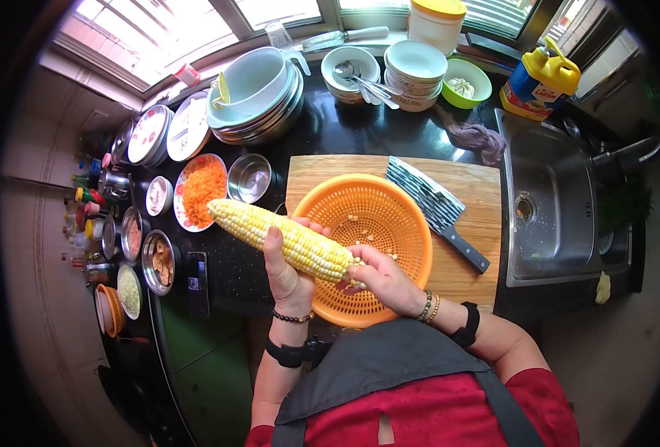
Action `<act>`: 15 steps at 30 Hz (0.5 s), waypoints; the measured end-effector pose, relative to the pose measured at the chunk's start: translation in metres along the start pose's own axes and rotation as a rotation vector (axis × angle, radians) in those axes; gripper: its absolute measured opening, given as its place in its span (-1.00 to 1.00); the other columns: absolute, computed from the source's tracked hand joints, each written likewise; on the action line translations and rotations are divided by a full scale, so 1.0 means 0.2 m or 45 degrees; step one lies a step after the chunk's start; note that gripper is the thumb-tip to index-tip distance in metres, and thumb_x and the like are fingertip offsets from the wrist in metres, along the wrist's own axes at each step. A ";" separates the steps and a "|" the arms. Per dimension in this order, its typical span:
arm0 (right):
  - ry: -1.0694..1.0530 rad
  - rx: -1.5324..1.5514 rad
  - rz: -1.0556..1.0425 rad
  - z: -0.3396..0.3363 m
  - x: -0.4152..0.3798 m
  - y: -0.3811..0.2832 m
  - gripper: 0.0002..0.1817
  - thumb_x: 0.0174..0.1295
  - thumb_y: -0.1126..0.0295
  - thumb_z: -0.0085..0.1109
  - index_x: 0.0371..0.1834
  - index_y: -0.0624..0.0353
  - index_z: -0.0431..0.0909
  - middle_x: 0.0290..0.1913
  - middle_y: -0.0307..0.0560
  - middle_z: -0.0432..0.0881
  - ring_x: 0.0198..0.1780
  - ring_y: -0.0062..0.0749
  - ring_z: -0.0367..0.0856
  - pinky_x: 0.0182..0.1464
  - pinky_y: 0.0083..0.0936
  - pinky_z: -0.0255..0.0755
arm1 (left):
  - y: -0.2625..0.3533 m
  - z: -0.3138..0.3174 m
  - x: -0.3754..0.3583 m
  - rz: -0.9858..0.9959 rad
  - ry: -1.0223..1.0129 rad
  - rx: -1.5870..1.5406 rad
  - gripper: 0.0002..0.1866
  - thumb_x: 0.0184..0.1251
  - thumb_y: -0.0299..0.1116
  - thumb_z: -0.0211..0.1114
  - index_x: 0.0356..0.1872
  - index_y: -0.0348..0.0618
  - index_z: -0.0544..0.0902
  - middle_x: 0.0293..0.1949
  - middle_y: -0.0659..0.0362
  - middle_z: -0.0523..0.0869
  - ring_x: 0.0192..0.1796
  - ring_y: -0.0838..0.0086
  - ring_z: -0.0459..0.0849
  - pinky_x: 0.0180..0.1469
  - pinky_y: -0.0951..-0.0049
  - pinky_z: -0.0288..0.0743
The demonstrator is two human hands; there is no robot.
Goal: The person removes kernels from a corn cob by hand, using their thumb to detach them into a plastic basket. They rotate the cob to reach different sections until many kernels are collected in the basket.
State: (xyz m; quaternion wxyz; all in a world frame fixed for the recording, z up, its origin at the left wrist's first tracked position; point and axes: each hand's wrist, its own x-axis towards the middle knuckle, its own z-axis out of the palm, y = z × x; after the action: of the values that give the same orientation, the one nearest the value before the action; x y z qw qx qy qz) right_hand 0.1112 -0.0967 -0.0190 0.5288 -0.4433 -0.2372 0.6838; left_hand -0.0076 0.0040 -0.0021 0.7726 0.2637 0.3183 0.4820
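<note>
A yellow and white corn cob (281,237) lies slanted across my left hand (289,279), whose thumb and fingers wrap round its middle. At the cob's lower right end, my right hand (382,277) is closed with thumb and fingers pressed on the kernels. Both hands are over an orange plastic colander (413,223), and several loose kernels lie in it. The colander rests on a wooden cutting board (464,287). A cleaver (438,212) with a dark handle lies on the board to the right of the colander.
A steel sink (549,223) is on the right, with a yellow jug (542,78) behind it. Shredded carrot fills a plate (199,190) at left, beside a steel bowl (249,177). Stacked bowls (255,89) stand at the back. A phone (196,283) lies near the left edge.
</note>
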 end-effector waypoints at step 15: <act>-0.087 -0.032 0.037 0.00 -0.01 -0.02 -0.75 0.34 0.32 -0.09 -0.08 0.29 0.37 -0.34 -0.18 0.52 -0.38 -0.59 0.58 -0.32 -0.64 0.51 | 0.03 -0.02 -0.01 0.037 -0.071 0.024 -0.52 0.09 -0.01 0.31 -0.15 -0.13 0.38 -0.34 0.11 0.55 -0.24 0.33 0.56 -0.07 0.19 0.50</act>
State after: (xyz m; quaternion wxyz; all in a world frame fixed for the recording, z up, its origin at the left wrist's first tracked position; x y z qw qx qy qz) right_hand 0.1138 -0.0972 -0.0150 0.5047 -0.4297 -0.2574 0.7031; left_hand -0.0140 0.0045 -0.0001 0.7715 0.2889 0.2973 0.4827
